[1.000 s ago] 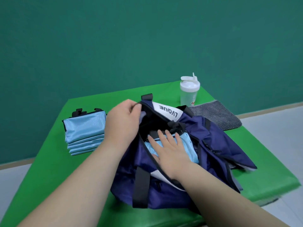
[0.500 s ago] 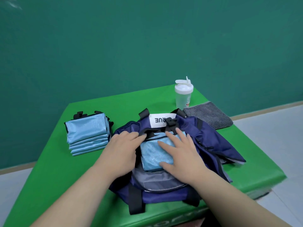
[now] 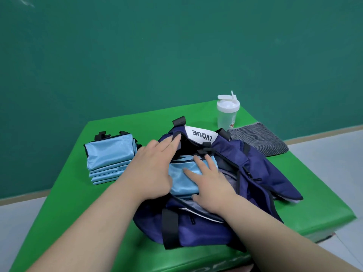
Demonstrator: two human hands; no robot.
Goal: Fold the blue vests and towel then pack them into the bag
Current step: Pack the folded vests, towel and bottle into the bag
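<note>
Green worktop (image 3: 68,213): left hand (image 3: 151,169), right hand (image 3: 214,185) flat, fingers straight, on vest (image 3: 181,178) in bag (image 3: 255,163). Likely soft, slippery; grip folded edges.

A: Is there any writing here that can be read?

B: Yes, one word. On the white panel (image 3: 200,135) at the far end of the navy bag (image 3: 227,154) stand dark capital letters, "LVQUE". From this side they are upside down.

A: And the bottle (image 3: 227,116) behind it?

B: It carries a small red mark low on its clear wall, but the mark is too small to read.

A: Is anything written on the green mat (image 3: 78,193)?

B: On its front edge, at the very bottom of the view, some pale letters show in part. They are cut off and blurred, so I cannot read them.
</note>
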